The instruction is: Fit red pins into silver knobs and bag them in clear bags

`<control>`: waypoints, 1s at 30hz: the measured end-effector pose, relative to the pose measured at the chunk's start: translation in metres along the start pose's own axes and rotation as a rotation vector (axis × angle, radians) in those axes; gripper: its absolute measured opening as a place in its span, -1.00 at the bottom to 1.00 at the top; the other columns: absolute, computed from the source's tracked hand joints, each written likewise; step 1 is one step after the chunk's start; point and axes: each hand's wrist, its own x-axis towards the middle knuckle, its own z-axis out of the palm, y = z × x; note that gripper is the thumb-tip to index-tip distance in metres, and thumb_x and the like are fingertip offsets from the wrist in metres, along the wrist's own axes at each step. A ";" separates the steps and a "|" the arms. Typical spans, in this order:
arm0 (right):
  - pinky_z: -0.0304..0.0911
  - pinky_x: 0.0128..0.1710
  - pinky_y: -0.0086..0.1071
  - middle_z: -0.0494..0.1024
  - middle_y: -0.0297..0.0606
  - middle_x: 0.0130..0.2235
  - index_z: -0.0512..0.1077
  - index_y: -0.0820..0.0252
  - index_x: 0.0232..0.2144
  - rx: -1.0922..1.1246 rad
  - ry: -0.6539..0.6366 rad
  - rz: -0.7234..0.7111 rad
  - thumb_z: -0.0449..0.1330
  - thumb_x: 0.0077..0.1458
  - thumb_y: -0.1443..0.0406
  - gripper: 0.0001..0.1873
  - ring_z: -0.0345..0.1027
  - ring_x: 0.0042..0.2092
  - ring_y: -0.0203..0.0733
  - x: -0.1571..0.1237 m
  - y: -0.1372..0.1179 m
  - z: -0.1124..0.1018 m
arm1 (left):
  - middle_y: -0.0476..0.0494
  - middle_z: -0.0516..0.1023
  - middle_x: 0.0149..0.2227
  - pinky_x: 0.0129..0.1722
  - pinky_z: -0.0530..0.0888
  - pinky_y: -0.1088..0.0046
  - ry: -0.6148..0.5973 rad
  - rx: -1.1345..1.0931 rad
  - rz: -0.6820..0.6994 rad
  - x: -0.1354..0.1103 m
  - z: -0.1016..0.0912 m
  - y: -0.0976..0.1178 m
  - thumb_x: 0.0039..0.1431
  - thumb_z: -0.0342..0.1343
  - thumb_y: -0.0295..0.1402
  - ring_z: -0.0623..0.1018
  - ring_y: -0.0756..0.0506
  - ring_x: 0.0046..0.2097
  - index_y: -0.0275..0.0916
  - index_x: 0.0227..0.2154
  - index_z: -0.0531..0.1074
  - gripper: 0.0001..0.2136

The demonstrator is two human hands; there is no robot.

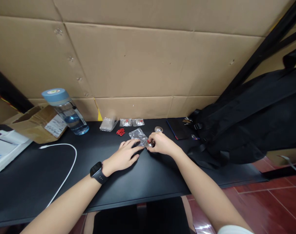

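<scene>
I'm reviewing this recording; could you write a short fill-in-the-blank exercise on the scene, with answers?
1. On the wrist of the left hand is a black ____.
2. The right hand holds a shiny metal piece with a bit of ____ colour showing.
3. The water bottle has a lid coloured ____.
4. As pictured, the clear plastic bag lies to the ____ of the small red heap.

Missing words: smartwatch; red; light blue; right.

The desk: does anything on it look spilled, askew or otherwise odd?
Nothing clearly stands out: no spill shows. The bag at the left hand is wrinkled; the bottle seems to lean, perhaps from the wide view.
</scene>
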 end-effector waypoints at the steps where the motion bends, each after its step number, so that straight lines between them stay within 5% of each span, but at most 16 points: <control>1: 0.25 -0.32 -0.39 0.55 -0.24 -0.37 0.51 0.21 -0.42 -0.003 -0.003 -0.009 0.42 -0.10 0.34 -0.83 0.40 -0.35 -0.19 0.000 0.000 0.000 | -0.15 0.22 0.37 0.23 0.29 0.02 -0.004 0.003 0.001 0.000 0.000 0.000 0.36 -0.02 -0.35 0.24 -0.29 0.35 0.08 0.26 0.34 -0.56; 12: 0.31 -0.24 -0.38 0.55 -0.24 -0.29 0.52 0.24 -0.31 0.129 0.016 -0.062 0.48 -0.02 0.29 -0.75 0.43 -0.30 -0.21 0.007 0.007 0.014 | -0.15 0.22 0.37 0.22 0.28 0.00 -0.025 0.020 0.009 0.001 0.003 -0.002 0.37 -0.02 -0.34 0.22 -0.29 0.37 0.07 0.25 0.35 -0.57; 21: 0.37 -0.19 -0.39 0.59 -0.27 -0.24 0.55 0.18 -0.24 0.255 -0.039 -0.136 0.40 -0.02 0.46 -0.75 0.48 -0.25 -0.22 0.004 0.017 0.001 | -0.14 0.23 0.37 0.24 0.26 -0.06 -0.038 0.002 -0.002 0.000 0.002 -0.006 0.36 0.02 -0.32 0.22 -0.33 0.37 0.12 0.25 0.35 -0.57; 30: 0.30 -0.20 -0.37 0.57 -0.29 -0.25 0.55 0.16 -0.30 0.219 0.084 -0.100 0.48 -0.05 0.39 -0.76 0.42 -0.24 -0.21 0.014 0.016 0.021 | -0.18 0.24 0.38 0.25 0.26 -0.09 -0.034 0.010 -0.013 -0.001 0.004 -0.006 0.36 0.02 -0.32 0.21 -0.35 0.38 0.10 0.25 0.37 -0.58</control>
